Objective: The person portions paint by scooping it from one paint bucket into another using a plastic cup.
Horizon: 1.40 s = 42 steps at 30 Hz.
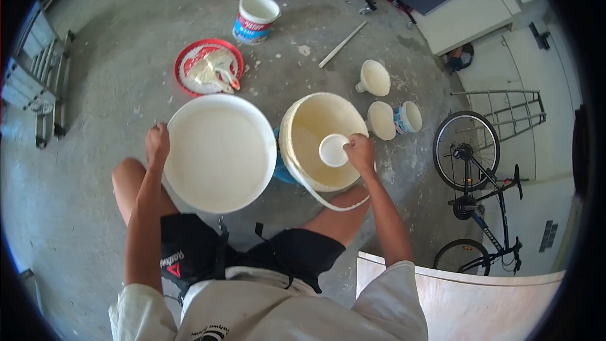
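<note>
My left hand (158, 145) is closed on the left rim of a wide, round white basin (221, 207), whose inside shows a smooth off-white surface. To the right of the basin stands a large cream-coloured bucket (302, 113), stained inside, with its handle hanging toward my leg. A small white cup (333, 151) is in my right hand (360, 153), pinched at its right edge. The cup overlaps the bucket's mouth in this view. Part of a blue object (284, 172) shows between basin and bucket.
Ahead lies a red tray (240, 57) holding gloves (218, 71). A labelled white bucket (255, 22) stands behind it. Several smaller containers and a stick (343, 44) are on the stained concrete floor. A bicycle (473, 183) is at right, a ladder (47, 76) at left.
</note>
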{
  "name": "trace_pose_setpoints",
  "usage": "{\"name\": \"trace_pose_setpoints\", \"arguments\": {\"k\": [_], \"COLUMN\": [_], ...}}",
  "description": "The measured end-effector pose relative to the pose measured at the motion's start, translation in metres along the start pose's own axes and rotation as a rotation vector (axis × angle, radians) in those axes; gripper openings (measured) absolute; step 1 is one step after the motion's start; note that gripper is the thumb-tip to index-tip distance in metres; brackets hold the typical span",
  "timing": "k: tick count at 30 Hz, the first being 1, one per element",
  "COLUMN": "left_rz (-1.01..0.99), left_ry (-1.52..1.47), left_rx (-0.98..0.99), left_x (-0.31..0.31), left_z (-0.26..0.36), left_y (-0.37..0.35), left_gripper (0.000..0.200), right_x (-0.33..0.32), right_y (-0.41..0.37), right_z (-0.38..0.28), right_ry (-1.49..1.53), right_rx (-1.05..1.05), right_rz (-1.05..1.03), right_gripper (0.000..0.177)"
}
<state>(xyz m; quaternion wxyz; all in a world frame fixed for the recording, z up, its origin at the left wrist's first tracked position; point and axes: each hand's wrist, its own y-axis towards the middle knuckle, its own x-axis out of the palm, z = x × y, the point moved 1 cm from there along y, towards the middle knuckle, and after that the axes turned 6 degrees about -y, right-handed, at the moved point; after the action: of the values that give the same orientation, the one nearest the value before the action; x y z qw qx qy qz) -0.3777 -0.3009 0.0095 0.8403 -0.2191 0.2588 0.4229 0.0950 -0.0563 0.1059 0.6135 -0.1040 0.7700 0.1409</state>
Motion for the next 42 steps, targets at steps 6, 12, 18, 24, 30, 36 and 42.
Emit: {"name": "trace_pose_setpoints", "arguments": {"k": [6, 12, 18, 24, 30, 36, 42], "left_rz": [-0.030, -0.131, 0.055, -0.054, -0.556, -0.608, -0.520], "left_ry": [-0.178, -0.359, -0.355, -0.264, 0.066, 0.430, 0.304], "left_rx": [0.092, 0.034, 0.312, 0.612, 0.843, 0.937, 0.949], "left_x": [0.005, 0.009, -0.012, 0.007, 0.118, 0.188, 0.224], "left_z": [-0.009, -0.039, -0.027, 0.198, 0.305, 0.338, 0.298], "left_y": [0.001, 0.011, 0.039, -0.007, -0.042, -0.062, -0.036], "left_gripper": [0.045, 0.043, 0.040, 0.030, 0.025, 0.024, 0.025], "right_x": [0.001, 0.005, 0.018, 0.027, 0.038, 0.033, 0.026], "right_y": [0.001, 0.011, 0.018, 0.033, 0.038, 0.038, 0.033], "right_z": [-0.013, -0.016, 0.008, 0.020, 0.031, 0.045, 0.044], "right_ry": [-0.073, -0.141, -0.125, -0.126, -0.106, -0.105, -0.127], "right_rx": [-0.178, -0.465, -0.837, -1.058, -1.125, -1.148, -1.123], "right_rz": [-0.074, -0.130, 0.004, 0.098, 0.153, 0.272, 0.390], "right_gripper": [0.012, 0.009, 0.009, 0.007, 0.007, 0.009, 0.014]}}
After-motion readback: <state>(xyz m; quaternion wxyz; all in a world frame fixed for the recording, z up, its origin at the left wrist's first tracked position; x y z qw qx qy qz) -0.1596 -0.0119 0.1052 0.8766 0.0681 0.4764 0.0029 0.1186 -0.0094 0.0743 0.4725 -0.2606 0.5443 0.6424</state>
